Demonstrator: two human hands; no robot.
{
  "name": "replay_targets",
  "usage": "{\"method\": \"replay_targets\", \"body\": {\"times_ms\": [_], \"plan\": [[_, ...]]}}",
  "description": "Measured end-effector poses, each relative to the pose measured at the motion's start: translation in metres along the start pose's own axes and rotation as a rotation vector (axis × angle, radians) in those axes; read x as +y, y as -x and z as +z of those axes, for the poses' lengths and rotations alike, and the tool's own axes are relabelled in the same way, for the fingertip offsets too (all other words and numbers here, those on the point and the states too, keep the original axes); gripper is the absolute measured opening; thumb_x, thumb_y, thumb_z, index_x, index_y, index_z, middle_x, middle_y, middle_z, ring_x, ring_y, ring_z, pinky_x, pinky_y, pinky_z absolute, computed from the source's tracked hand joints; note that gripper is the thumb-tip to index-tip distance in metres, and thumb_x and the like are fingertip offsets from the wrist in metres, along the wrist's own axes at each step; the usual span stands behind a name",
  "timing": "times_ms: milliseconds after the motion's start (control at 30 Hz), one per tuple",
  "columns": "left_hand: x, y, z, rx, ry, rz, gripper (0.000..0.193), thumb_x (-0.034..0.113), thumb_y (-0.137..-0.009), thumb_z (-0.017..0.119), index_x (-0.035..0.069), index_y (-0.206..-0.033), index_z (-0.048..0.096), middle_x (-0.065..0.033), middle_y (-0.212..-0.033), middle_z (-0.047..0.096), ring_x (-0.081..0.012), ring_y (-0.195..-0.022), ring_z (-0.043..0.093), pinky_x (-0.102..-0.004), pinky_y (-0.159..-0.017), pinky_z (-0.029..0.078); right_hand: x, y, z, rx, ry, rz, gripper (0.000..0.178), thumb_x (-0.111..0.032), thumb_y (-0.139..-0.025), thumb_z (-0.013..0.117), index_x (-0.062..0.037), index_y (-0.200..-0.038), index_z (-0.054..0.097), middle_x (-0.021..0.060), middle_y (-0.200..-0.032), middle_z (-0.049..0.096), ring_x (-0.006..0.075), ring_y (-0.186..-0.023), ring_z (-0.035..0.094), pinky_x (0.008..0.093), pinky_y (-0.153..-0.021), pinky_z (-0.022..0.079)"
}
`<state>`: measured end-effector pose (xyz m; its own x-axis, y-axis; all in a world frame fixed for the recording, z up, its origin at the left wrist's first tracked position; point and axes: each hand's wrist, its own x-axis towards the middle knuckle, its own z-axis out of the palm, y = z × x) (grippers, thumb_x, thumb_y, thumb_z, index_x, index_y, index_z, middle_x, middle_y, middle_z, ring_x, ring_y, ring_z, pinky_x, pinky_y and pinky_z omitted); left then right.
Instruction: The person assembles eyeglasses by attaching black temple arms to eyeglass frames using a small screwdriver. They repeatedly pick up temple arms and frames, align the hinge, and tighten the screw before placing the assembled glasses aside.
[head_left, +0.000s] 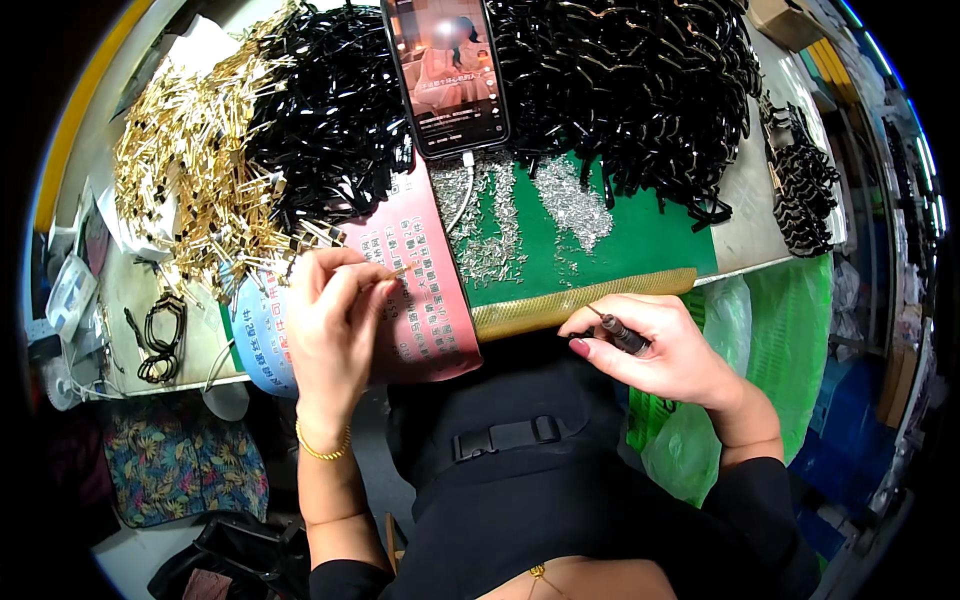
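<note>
My left hand (pixel 335 305) is raised over the pink printed sheet (pixel 440 330). Its thumb and fingers pinch a small thin gold piece (pixel 400 272). My right hand (pixel 665 345) is closed around a small dark-handled screwdriver (pixel 625 336), whose thin shaft points up and to the left. A tiny black piece also shows at the right fingertips, too small to name. Between the hands lies a rolled gold mesh edge (pixel 540 312) along the front of the green mat (pixel 640 235). Small silver screws lie on the mat in two patches (pixel 490 235) (pixel 575 205).
A heap of thin gold pieces (pixel 190 150) lies at the left. Glossy black strips pile up at centre left (pixel 330 120) and right (pixel 630 90). A phone (pixel 450 75) with a white cable stands between them. Green plastic bags (pixel 780 350) hang at the right table edge.
</note>
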<state>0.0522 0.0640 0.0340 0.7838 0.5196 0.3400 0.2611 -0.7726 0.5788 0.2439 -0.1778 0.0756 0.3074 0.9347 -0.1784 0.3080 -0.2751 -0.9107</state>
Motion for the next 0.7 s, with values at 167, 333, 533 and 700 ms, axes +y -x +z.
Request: {"method": "replay_targets", "body": {"times_ms": [167, 333, 533, 700], "plan": [[0.058, 0.023, 0.017, -0.217, 0.468, 0.107, 0.018, 0.000, -0.087, 0.069, 0.005, -0.104, 0.071, -0.0094, -0.081, 0.069, -0.0277, -0.067, 0.065, -0.0346, -0.062, 0.051, -0.023, -0.014, 0.001, 0.005, -0.054, -0.013, 0.017, -0.003, -0.090, 0.072, 0.0014, -0.106, 0.072, 0.0052, -0.085, 0.070, 0.0086, -0.072, 0.061, 0.0242, -0.065, 0.048], [0.052, 0.030, 0.021, -0.275, 0.495, 0.105, 0.022, 0.000, -0.084, 0.071, 0.005, -0.105, 0.073, -0.0079, -0.074, 0.066, -0.0237, -0.061, 0.061, -0.0332, -0.057, 0.047, -0.023, -0.015, 0.002, -0.084, -0.018, -0.026, 0.022, -0.012, -0.090, 0.074, -0.0018, -0.109, 0.073, 0.0125, -0.091, 0.073, 0.0218, -0.076, 0.071, 0.0305, -0.069, 0.054], [0.041, 0.031, 0.016, -0.266, 0.429, 0.168, 0.024, 0.000, -0.081, 0.073, 0.006, -0.104, 0.073, -0.0058, -0.067, 0.060, -0.0223, -0.057, 0.056, -0.0334, -0.054, 0.043, -0.026, -0.015, 0.002, -0.087, 0.066, -0.068, 0.020, -0.013, -0.089, 0.073, -0.0033, -0.107, 0.073, 0.0128, -0.096, 0.075, 0.0279, -0.083, 0.073, 0.0331, -0.074, 0.057], [0.047, 0.026, 0.014, -0.332, 0.383, 0.222, 0.024, 0.003, -0.081, 0.073, 0.008, -0.104, 0.074, -0.0049, -0.067, 0.061, -0.0219, -0.057, 0.058, -0.0332, -0.054, 0.044, -0.026, -0.013, 0.002, -0.092, 0.109, -0.139, 0.017, -0.014, -0.089, 0.074, -0.0054, -0.104, 0.073, 0.0110, -0.094, 0.074, 0.0286, -0.083, 0.072, 0.0344, -0.073, 0.057]]}}
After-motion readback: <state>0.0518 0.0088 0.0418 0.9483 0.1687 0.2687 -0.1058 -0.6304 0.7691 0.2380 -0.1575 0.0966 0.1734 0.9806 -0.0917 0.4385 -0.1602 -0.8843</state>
